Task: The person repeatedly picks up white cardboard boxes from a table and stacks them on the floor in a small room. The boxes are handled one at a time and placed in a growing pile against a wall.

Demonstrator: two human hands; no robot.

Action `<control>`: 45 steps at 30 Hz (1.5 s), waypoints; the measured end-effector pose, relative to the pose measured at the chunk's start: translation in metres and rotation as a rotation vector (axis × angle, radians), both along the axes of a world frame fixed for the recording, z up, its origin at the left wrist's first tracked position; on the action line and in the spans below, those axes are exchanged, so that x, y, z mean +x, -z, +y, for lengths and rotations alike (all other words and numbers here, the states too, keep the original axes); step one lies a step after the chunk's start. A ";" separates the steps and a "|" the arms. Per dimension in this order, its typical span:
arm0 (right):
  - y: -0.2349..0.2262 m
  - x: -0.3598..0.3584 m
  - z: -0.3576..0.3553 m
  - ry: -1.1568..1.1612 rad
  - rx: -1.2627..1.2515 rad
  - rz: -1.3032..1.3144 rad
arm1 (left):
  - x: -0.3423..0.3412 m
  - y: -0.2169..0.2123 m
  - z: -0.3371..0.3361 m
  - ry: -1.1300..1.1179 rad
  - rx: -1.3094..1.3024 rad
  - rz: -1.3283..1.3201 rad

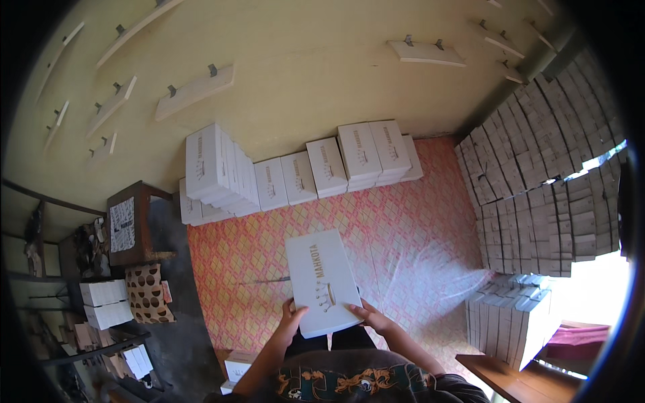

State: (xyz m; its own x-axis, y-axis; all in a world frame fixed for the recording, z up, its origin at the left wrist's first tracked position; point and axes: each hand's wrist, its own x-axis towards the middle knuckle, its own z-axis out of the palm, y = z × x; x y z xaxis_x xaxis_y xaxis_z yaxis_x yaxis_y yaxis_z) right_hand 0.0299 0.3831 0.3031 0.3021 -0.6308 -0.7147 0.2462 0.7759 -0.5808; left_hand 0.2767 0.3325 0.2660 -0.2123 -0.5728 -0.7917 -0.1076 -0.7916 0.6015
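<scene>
Your left hand (290, 318) and right hand (373, 317) hold the white box (324, 282) by its near side edges; it extends forward between them, short of the stacked boxes (359, 154) ahead. Press evenly; support underneath against far-end droop.

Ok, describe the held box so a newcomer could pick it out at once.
Find the pink-and-yellow floor covering. Above it, mid-picture, the left hand and right hand hold a white box with a gold crown print. Unlike the similar stacked boxes along the wall, only this one is in hand.
</scene>
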 end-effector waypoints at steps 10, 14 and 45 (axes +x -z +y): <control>0.215 -0.009 -0.084 -0.107 0.048 -0.039 | -0.012 0.156 -0.033 -0.161 0.076 -0.120; 0.285 0.001 -0.133 -0.120 -0.071 0.053 | -0.003 0.249 -0.074 -0.236 -0.064 -0.076; 0.521 -0.003 -0.406 0.176 -0.449 0.250 | -0.031 0.471 -0.388 -0.422 -0.408 0.137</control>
